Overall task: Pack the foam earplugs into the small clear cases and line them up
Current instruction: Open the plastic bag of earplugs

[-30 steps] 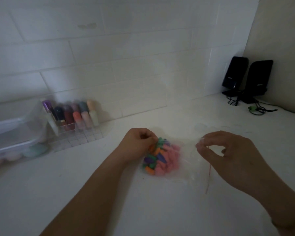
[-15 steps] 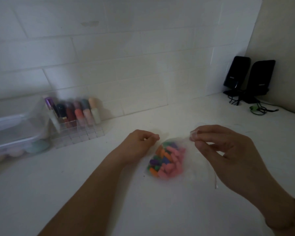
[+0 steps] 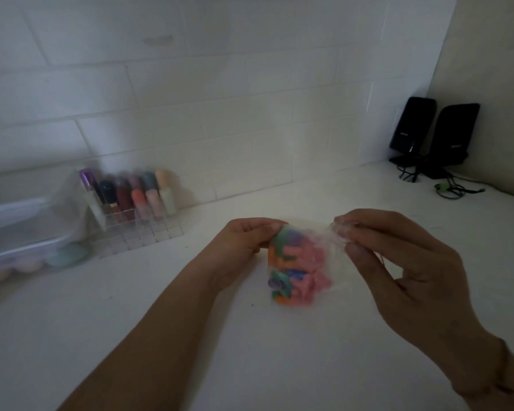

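Both hands [image 3: 318, 247] pinch earplug bag [image 3: 300, 268] top edge.

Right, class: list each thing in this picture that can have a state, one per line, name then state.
clear bag: held up between both hands, top bunched, not visibly open
foam earplugs: all inside the bag
left hand: pinching the bag's left edge
right hand: pinching the bunched top
acrylic organiser: upright, tubes standing in the back slots
lidded plastic box: lid on

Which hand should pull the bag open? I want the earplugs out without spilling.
Probably the right hand: it pinches the loose top of the clear bag, while the left hand grips the side beside the earplugs and can steady it.
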`<action>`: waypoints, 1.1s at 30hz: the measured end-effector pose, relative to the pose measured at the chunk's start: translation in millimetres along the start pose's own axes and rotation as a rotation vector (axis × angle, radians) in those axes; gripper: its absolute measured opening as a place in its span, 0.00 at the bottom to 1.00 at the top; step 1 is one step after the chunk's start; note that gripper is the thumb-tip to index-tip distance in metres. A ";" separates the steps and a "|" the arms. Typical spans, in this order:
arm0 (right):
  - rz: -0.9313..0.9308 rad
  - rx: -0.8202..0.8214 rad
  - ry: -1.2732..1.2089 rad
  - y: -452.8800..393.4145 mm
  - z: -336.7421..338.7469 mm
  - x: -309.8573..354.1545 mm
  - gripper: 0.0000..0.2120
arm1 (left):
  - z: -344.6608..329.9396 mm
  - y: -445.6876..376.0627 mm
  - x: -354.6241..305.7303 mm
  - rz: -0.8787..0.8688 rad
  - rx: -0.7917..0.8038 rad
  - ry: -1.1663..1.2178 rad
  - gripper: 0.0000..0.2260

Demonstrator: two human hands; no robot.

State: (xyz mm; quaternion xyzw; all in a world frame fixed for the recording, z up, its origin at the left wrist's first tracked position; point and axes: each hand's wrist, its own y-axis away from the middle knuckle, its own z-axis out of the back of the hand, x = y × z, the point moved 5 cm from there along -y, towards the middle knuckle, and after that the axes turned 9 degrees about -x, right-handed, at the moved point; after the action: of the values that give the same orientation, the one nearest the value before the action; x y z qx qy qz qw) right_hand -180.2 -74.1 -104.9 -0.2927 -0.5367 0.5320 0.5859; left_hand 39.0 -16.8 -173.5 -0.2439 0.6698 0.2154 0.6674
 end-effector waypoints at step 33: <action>-0.305 0.115 -0.013 13.4 -18.4 -14.4 0.04 | 48.5 -1.7 -17.4 -0.089 -0.287 0.084 0.05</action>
State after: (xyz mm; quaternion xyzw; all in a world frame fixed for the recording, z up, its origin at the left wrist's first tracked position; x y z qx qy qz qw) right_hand -164.9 -79.9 -126.4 -0.1705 -0.5472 0.4687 0.6722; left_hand 78.1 12.4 -156.8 -0.3751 0.6481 0.2687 0.6059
